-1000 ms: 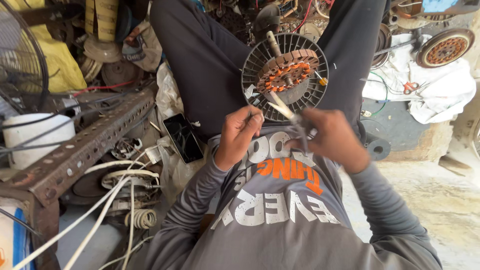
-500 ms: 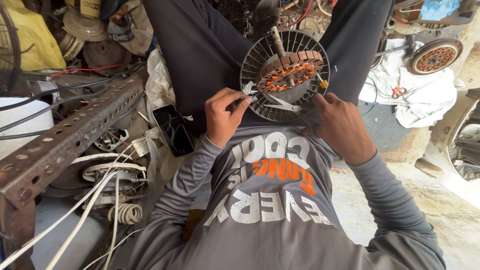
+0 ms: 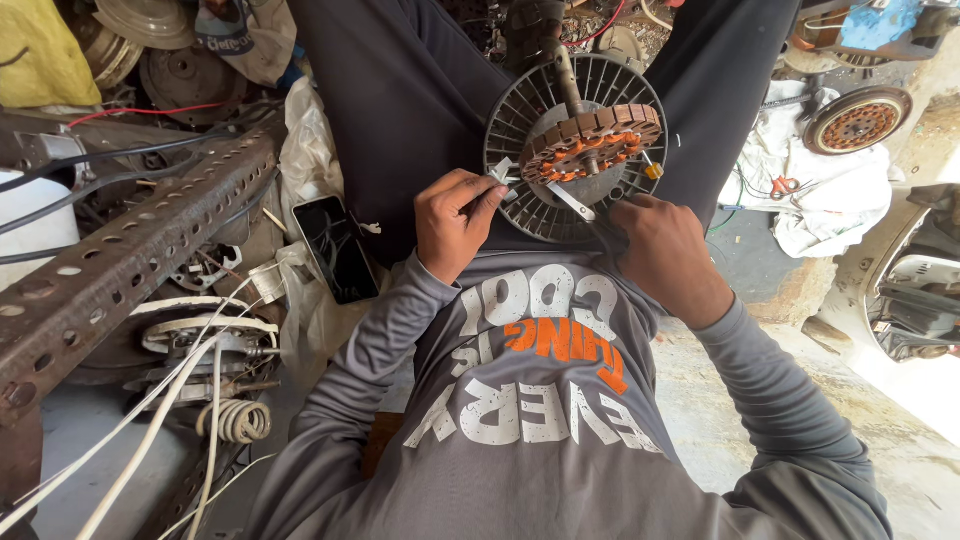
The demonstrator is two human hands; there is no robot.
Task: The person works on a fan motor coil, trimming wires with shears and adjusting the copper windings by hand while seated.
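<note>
The concrete floor (image 3: 730,400) carried the clutter. Taking the dark phone (image 3: 338,248) as the landmark: it lay face up on a crumpled white plastic sheet (image 3: 300,300). Just left of the phone ran a rusty perforated angle bar (image 3: 140,250). Below and left of the phone lay a round motor part with white cords (image 3: 200,340) and, further down, a small coil of white wire (image 3: 235,420). Far to the phone's right a white cloth (image 3: 830,190) was spread, bearing a round copper-wound stator (image 3: 857,120).

fan motor (image 3: 585,150) on lap, phone (image 3: 337,248) left, perforated rail (image 3: 130,255) farther left
</note>
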